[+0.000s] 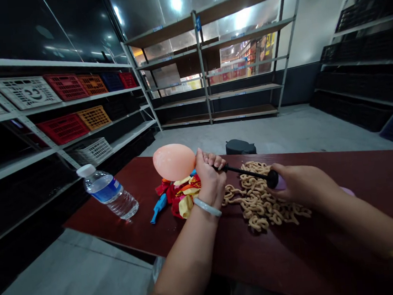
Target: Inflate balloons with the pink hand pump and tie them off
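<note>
A partly inflated peach balloon (174, 161) sticks out to the left of my left hand (210, 174), which is closed around its neck and the end of a hand balloon pump. The pump's black rod (245, 171) runs to the right. My right hand (294, 181) is wrapped round the purple pump body (281, 183) behind its black collar. Beneath my left hand lies a pile of uninflated balloons (183, 197) in red, yellow and blue. A heap of tan rope-like loops (263, 201) lies under the pump and my right hand.
A water bottle (109, 193) with a white cap stands on the left of the dark red table (135, 233). Beyond the table's far edge is a black object (240, 147). Shelves with plastic crates (65, 87) line the left; a metal rack (205, 73) stands behind.
</note>
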Demonstrator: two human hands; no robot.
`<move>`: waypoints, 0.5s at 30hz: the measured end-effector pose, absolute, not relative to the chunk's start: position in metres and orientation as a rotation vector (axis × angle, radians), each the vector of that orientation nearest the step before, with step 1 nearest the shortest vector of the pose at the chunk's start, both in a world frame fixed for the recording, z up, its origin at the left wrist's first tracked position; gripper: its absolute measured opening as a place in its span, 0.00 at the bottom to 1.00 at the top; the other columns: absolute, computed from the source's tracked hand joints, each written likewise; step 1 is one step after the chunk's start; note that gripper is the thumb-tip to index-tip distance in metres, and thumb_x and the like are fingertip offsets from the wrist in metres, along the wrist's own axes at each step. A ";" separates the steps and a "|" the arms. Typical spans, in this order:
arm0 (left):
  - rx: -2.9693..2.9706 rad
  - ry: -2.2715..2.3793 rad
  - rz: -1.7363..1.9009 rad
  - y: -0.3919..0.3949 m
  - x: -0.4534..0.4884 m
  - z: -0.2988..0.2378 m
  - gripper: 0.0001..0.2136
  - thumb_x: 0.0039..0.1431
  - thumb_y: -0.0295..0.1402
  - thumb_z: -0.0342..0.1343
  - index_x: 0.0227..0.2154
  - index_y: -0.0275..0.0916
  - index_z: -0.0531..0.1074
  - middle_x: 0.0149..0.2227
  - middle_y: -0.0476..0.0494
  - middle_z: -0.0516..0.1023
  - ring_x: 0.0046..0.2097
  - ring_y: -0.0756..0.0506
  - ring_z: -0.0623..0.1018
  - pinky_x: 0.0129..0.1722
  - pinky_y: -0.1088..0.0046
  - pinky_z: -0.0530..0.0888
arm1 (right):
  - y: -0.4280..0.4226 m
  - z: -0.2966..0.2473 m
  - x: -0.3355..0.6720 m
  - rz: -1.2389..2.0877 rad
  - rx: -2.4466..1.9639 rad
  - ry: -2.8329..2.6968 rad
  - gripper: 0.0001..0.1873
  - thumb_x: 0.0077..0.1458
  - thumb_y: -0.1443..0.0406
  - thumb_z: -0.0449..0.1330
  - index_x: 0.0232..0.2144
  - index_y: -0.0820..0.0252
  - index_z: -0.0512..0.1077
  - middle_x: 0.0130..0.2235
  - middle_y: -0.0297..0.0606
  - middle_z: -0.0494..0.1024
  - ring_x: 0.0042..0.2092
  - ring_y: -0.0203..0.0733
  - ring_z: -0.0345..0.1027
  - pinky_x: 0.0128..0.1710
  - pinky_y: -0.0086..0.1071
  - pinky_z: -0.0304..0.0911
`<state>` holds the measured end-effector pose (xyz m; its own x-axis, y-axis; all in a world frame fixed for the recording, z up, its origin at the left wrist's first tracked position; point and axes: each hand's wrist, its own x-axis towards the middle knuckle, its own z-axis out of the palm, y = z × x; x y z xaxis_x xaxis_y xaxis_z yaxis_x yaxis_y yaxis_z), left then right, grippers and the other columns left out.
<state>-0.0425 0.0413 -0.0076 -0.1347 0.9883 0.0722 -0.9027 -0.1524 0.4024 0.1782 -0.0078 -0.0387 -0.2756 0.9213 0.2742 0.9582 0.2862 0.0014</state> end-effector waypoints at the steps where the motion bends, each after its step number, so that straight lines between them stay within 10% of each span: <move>1: 0.367 0.305 1.687 0.041 -0.040 -0.009 0.21 0.65 0.38 0.50 0.20 0.40 0.49 0.14 0.58 0.50 0.14 0.55 0.54 0.18 0.77 0.51 | -0.006 -0.035 0.170 -0.243 -1.723 -2.338 0.33 0.51 0.42 0.53 0.51 0.54 0.69 0.36 0.45 0.81 0.33 0.54 0.74 0.27 0.40 0.58; 15: 0.433 0.326 1.573 0.028 -0.012 -0.017 0.22 0.62 0.42 0.52 0.19 0.39 0.51 0.13 0.57 0.50 0.14 0.55 0.54 0.16 0.77 0.51 | -0.009 -0.018 0.112 -0.194 -1.669 -2.296 0.25 0.52 0.46 0.54 0.47 0.53 0.69 0.38 0.42 0.81 0.38 0.53 0.76 0.29 0.36 0.57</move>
